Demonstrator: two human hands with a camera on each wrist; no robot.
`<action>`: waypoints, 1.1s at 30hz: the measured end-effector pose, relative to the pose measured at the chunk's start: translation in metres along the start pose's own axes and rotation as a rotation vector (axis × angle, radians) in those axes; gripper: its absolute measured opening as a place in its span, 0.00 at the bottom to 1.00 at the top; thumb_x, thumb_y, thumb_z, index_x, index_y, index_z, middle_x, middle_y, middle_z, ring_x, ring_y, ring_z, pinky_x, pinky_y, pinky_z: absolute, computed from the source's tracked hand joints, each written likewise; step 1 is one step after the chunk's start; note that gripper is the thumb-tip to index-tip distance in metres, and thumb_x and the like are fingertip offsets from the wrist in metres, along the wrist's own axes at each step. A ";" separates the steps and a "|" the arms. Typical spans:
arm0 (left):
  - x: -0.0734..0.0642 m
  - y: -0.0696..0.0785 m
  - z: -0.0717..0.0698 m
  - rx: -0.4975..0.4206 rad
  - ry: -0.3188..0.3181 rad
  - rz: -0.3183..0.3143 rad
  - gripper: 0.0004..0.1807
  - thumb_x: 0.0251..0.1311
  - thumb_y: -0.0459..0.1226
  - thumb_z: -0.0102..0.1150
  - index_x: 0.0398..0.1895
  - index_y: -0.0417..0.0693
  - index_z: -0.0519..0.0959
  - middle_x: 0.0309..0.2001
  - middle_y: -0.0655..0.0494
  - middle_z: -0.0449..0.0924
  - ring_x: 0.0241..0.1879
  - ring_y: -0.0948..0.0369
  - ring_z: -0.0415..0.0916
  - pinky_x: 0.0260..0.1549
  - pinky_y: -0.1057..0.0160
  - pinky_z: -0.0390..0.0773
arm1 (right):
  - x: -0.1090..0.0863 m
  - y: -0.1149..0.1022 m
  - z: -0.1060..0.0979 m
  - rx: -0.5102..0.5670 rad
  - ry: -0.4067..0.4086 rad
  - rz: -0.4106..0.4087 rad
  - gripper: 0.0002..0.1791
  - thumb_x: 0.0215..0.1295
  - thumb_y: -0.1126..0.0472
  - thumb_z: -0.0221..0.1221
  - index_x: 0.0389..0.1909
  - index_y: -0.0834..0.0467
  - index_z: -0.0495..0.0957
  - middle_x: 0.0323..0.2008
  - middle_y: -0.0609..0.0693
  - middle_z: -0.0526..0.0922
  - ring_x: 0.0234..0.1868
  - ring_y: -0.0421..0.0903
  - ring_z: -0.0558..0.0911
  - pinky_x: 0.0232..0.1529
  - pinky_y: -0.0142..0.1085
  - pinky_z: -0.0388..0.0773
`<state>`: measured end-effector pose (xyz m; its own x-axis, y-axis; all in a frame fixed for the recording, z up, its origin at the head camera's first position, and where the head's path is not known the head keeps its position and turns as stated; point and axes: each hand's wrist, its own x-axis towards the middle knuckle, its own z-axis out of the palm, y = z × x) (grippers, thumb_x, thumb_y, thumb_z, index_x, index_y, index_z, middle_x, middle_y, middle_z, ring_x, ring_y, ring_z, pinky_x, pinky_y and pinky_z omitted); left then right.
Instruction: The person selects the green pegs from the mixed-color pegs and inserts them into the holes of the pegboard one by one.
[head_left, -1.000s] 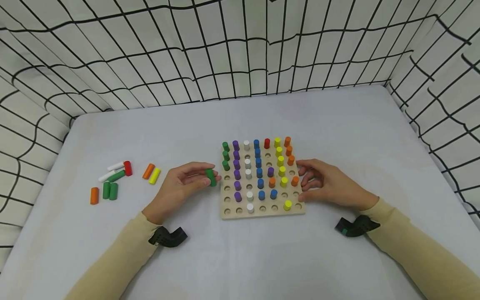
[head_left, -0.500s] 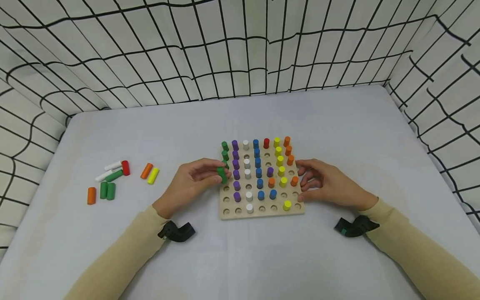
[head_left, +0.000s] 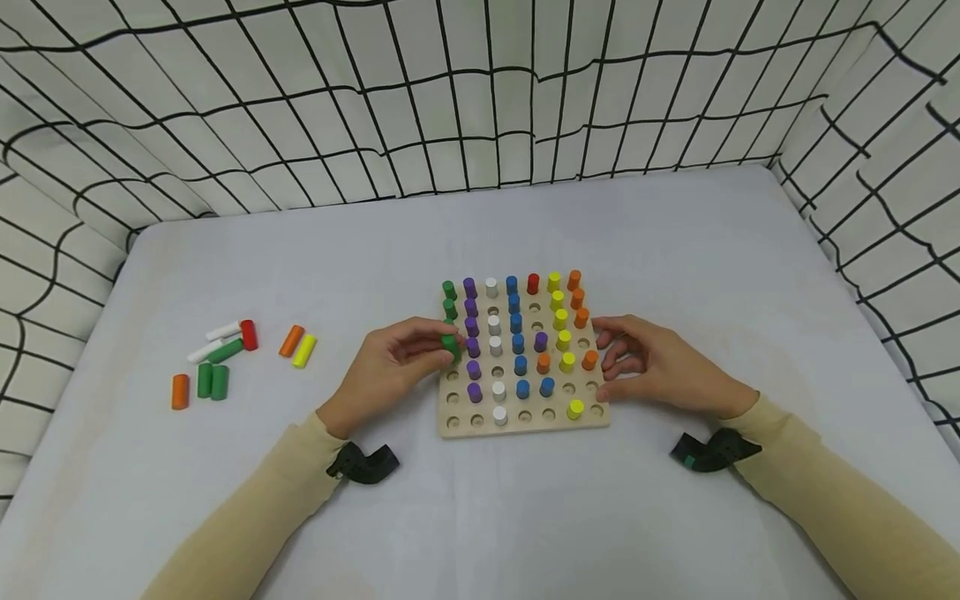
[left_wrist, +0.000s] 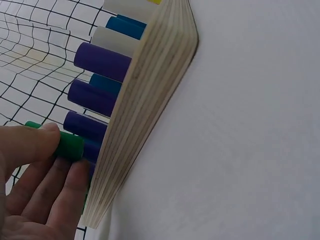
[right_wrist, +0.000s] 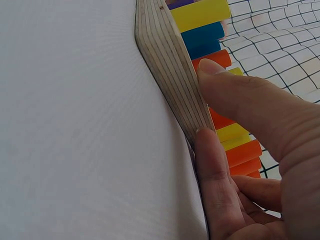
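Observation:
A wooden pegboard (head_left: 525,423) with columns of coloured pegs lies between both hands. My left hand (head_left: 393,362) pinches a green peg (left_wrist: 70,145) between thumb and fingers over the board's left column, in front of other green pegs. In the left wrist view, the held peg's lower end is close to the board; whether it sits in a hole I cannot tell. My right hand (head_left: 652,367) holds the board's right edge, its thumb (right_wrist: 212,67) at the top edge and a finger (right_wrist: 207,150) against the side; the other fingers are curled.
Loose pegs lie on the white table to the left: white pegs (head_left: 217,342), a red one (head_left: 249,335), several green ones (head_left: 219,383), orange ones (head_left: 180,392) and a yellow one (head_left: 304,352). A black wire grid (head_left: 465,108) stands behind the table and along its sides.
My left hand has moved right with the green peg, from beside the board to above its left column, and lowered it slightly. My right hand stays at the board's right edge.

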<state>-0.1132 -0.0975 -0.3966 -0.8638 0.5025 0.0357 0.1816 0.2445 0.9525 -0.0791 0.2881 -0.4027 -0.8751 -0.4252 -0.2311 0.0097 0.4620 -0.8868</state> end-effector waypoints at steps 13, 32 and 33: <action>-0.001 -0.001 0.001 0.056 0.030 0.039 0.16 0.64 0.30 0.68 0.56 0.45 0.83 0.54 0.46 0.87 0.53 0.69 0.86 0.56 0.70 0.84 | -0.001 0.000 0.000 -0.010 0.000 -0.004 0.53 0.53 0.55 0.79 0.76 0.59 0.61 0.56 0.53 0.75 0.48 0.42 0.83 0.52 0.24 0.85; -0.002 -0.010 0.003 0.193 0.080 0.181 0.16 0.62 0.28 0.70 0.53 0.46 0.84 0.51 0.50 0.87 0.52 0.71 0.84 0.56 0.71 0.83 | -0.001 0.000 -0.001 0.009 -0.008 -0.016 0.52 0.53 0.56 0.79 0.76 0.60 0.61 0.56 0.54 0.74 0.47 0.41 0.84 0.52 0.25 0.85; -0.002 -0.009 0.003 0.196 0.082 0.180 0.16 0.62 0.28 0.70 0.53 0.46 0.84 0.51 0.50 0.87 0.52 0.71 0.84 0.56 0.71 0.83 | -0.001 -0.001 -0.001 0.012 -0.009 -0.018 0.52 0.54 0.57 0.79 0.76 0.60 0.61 0.56 0.54 0.74 0.47 0.41 0.84 0.52 0.25 0.85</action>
<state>-0.1118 -0.0979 -0.4067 -0.8431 0.4857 0.2309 0.4161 0.3173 0.8521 -0.0787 0.2886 -0.4018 -0.8709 -0.4402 -0.2186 -0.0003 0.4452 -0.8954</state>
